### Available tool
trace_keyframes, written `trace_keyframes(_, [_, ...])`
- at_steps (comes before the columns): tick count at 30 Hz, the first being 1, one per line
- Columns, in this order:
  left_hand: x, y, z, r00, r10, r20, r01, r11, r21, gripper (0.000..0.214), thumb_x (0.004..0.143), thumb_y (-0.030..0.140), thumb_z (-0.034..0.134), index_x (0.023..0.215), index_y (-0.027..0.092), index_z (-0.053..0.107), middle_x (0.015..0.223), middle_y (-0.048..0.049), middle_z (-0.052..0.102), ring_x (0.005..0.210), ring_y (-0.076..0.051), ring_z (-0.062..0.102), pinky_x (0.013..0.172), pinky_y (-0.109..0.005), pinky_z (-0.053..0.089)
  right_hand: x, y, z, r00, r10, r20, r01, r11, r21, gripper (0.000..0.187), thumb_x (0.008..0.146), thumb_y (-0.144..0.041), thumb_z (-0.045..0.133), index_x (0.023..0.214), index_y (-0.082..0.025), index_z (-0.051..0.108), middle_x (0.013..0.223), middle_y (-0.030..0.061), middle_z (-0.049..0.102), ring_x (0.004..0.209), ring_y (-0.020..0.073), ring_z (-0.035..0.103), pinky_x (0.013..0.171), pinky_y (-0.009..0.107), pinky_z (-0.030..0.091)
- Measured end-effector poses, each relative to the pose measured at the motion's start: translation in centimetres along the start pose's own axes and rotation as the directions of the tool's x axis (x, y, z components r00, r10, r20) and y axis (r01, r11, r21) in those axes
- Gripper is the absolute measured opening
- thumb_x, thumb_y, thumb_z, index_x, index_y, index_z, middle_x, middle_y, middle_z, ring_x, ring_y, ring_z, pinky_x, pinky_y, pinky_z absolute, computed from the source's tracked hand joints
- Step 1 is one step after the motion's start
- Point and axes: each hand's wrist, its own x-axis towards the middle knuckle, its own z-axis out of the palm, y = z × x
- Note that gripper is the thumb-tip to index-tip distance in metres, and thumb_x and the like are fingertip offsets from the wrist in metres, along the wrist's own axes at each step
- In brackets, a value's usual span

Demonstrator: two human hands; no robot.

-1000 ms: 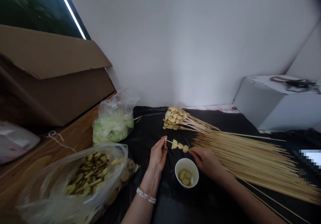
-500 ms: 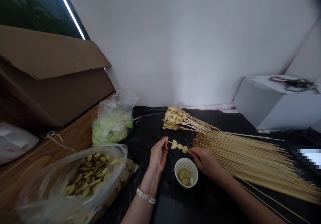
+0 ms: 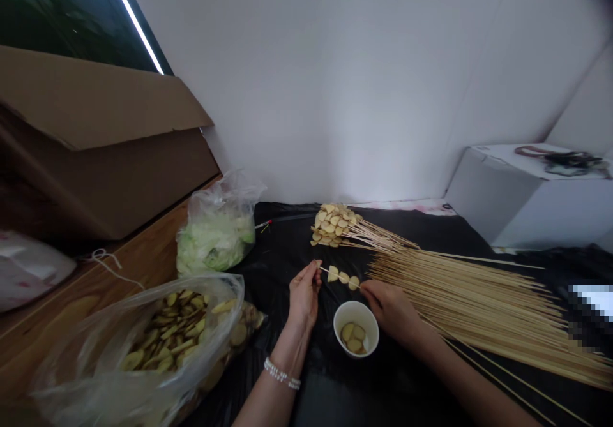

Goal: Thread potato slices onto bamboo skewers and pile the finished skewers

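A thin wooden skewer (image 3: 324, 270) with a few pale potato slices (image 3: 343, 278) on it spans the gap between my two hands. The fingertips of my left hand (image 3: 304, 290) are pinched at its far left end; whether a slice is tucked in them I cannot make out. My right hand (image 3: 390, 306) grips the skewer's right end, close to the last slice. Just below the skewer stands a white cup (image 3: 338, 337) with several potato slices (image 3: 353, 336) in the bottom.
Left of me, an open plastic bag (image 3: 143, 395) holds many sliced potatoes; behind it stands a bag of cut cabbage (image 3: 215, 242). Loaded skewers (image 3: 332, 224) lie at the back, bare skewers (image 3: 483, 312) at the right. A cardboard box (image 3: 105, 178) and white box (image 3: 536, 203) flank the black sheet (image 3: 282, 242).
Hands, skewer and slices hold nearly the same positions. The pale piece visible at my left fingertips earlier is now harder to see.
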Motion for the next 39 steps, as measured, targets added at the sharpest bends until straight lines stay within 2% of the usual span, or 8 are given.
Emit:
trace_keyframes(5, [-0.1,-0.2,0.1,1.000,-0.005,0.010,0.005,1.000,0.008,0.029,0.056,0.029,0.081,0.077,0.009,0.074,0.061,-0.0011,0.060,0.052,-0.004,0.048,0.049,-0.015,0.038,0.2,-0.4,-0.4,1.000,0.023,0.018,-0.025,0.991,0.134,0.025,0.090,-0.025,0.041,0.076,-0.020,0.061,0.068,0.0021,0.065,0.062,0.0144,0.058,0.060,0.024,0.038])
trace_keyframes(10, [-0.2,-0.2,0.2,1.000,0.010,0.017,-0.010,1.000,0.012,0.029,0.056,0.029,0.081,0.077,0.009,0.074,0.061,-0.0013,0.060,0.053,-0.003,0.047,0.049,-0.014,0.037,0.3,-0.4,-0.5,0.999,0.026,0.032,-0.030,0.988,0.149,0.024,0.089,-0.025,0.042,0.076,-0.019,0.062,0.069,0.0023,0.066,0.063,0.0146,0.059,0.060,0.024,0.038])
trace_keyframes(16, [-0.2,-0.2,0.2,0.999,-0.023,0.023,0.024,1.000,-0.006,0.029,0.055,0.029,0.081,0.076,0.009,0.075,0.060,-0.0014,0.060,0.052,-0.003,0.048,0.049,-0.014,0.038,0.2,0.0,0.0,1.000,-0.009,-0.009,0.010,0.995,0.100,0.026,0.091,-0.025,0.039,0.080,-0.019,0.062,0.074,0.0037,0.066,0.068,0.0149,0.059,0.064,0.024,0.039])
trace_keyframes(22, [-0.3,-0.1,0.2,0.998,-0.042,0.044,0.043,0.999,-0.027,0.031,0.055,0.030,0.082,0.076,0.009,0.074,0.060,-0.0010,0.060,0.052,-0.003,0.048,0.049,-0.014,0.039,0.1,0.3,0.7,1.000,-0.019,0.005,0.019,0.997,0.080,0.025,0.091,-0.025,0.040,0.079,-0.019,0.061,0.073,0.0033,0.066,0.066,0.0149,0.060,0.062,0.024,0.040])
trace_keyframes(27, [-0.1,0.0,0.2,0.998,-0.052,0.024,0.053,0.997,-0.058,0.025,0.058,0.026,0.081,0.074,0.009,0.074,0.060,-0.0017,0.060,0.052,-0.003,0.049,0.048,-0.013,0.041,-0.1,0.4,0.9,0.991,-0.073,-0.113,0.073,0.997,-0.002,0.025,0.093,-0.025,0.038,0.087,-0.019,0.061,0.082,0.0058,0.066,0.074,0.0165,0.061,0.069,0.026,0.042])
trace_keyframes(31, [0.2,0.0,0.0,0.997,-0.083,-0.001,0.082,0.991,-0.104,0.020,0.061,0.022,0.079,0.075,0.008,0.074,0.061,-0.0019,0.061,0.052,-0.003,0.049,0.049,-0.012,0.042,-0.2,0.5,0.8,0.982,-0.108,-0.154,0.099,0.993,-0.068,0.021,0.093,-0.025,0.040,0.096,-0.018,0.060,0.088,0.0078,0.065,0.078,0.0175,0.061,0.071,0.027,0.043])
trace_keyframes(35, [0.2,-0.1,-0.1,0.998,-0.067,0.019,0.069,0.992,-0.107,0.021,0.062,0.022,0.079,0.077,0.008,0.074,0.061,-0.0012,0.060,0.051,-0.002,0.049,0.048,-0.011,0.042,-0.3,0.6,0.8,0.988,-0.091,-0.126,0.074,0.988,-0.132,0.025,0.094,-0.024,0.037,0.084,-0.018,0.059,0.078,0.0066,0.064,0.071,0.0175,0.060,0.068,0.028,0.041])
trace_keyframes(39, [0.1,-0.1,0.0,0.997,-0.057,0.049,0.061,0.994,-0.089,0.025,0.060,0.025,0.080,0.079,0.009,0.074,0.062,-0.0013,0.061,0.052,-0.003,0.049,0.048,-0.012,0.042,-0.1,0.5,0.7,0.998,-0.041,-0.045,0.039,0.998,-0.041,0.028,0.094,-0.025,0.036,0.079,-0.018,0.058,0.069,0.0039,0.063,0.064,0.0156,0.058,0.061,0.026,0.038])
